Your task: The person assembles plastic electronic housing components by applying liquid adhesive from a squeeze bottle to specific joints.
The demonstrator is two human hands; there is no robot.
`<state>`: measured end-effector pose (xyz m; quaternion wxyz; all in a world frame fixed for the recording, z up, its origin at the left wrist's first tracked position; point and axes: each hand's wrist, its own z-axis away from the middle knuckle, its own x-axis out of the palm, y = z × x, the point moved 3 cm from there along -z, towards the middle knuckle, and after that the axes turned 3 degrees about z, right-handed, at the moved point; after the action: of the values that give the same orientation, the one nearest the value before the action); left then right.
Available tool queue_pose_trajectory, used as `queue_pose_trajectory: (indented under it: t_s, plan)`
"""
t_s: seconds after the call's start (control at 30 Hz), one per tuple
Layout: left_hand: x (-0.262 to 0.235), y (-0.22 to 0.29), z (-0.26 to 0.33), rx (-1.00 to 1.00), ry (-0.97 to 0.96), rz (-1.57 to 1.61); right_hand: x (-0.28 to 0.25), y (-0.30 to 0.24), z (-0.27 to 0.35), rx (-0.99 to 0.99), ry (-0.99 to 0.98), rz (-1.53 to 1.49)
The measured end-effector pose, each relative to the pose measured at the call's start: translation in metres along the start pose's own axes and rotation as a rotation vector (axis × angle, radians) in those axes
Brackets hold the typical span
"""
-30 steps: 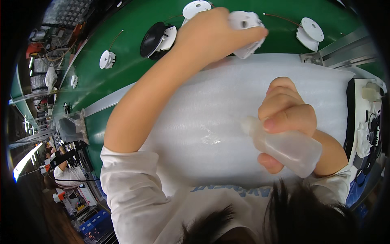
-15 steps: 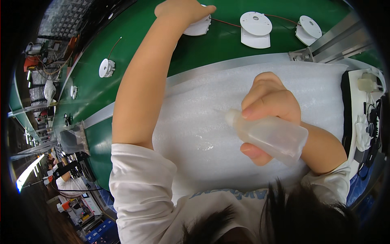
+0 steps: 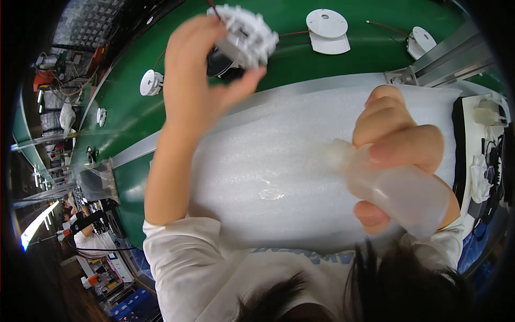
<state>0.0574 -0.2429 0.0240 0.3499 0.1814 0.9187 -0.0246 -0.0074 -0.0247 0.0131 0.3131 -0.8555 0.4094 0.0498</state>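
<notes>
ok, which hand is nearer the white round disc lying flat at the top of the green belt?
Left. The left hand holds a white ribbed part just left of the white disc. The right hand grips a translucent bottle lower down, over the foam sheet.

Factory assembly line, green conveyor belt (image 3: 134, 115), white parts (image 3: 327, 24)

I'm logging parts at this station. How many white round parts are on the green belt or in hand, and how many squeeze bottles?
White round parts lying on the green belt: 4
White round part held up in the left hand: 1
Translucent squeeze bottle in the right hand: 1
Total: 6
</notes>
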Motion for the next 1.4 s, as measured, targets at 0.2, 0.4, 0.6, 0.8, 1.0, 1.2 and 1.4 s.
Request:
queue_pose_trajectory:
  t_s: [0.2,0.4,0.6,0.8,1.0,1.2,1.4]
  plan:
    - [-0.005,0.046,0.025,0.053,0.197,0.033,-0.026,-0.016,0.001,0.083,-0.043,-0.055]
    - [-0.002,0.070,0.041,-0.156,-0.223,0.391,-0.005,-0.024,0.006,0.037,0.096,-0.019]
    - [-0.003,0.079,0.053,-0.158,-0.194,0.567,0.001,-0.029,0.009,0.021,0.087,0.083]
    - [-0.002,0.086,0.052,-0.064,-0.229,0.585,-0.001,-0.028,0.008,0.047,0.018,0.062]
    - [-0.005,0.085,0.053,-0.030,-0.238,0.549,0.000,-0.032,0.006,0.085,0.004,0.091]
    - [-0.005,0.086,0.047,-0.107,-0.256,0.597,-0.003,-0.037,0.004,0.047,0.010,0.163]
    - [-0.002,0.073,0.058,-0.446,-0.113,0.840,0.004,-0.036,0.009,0.004,0.027,0.159]
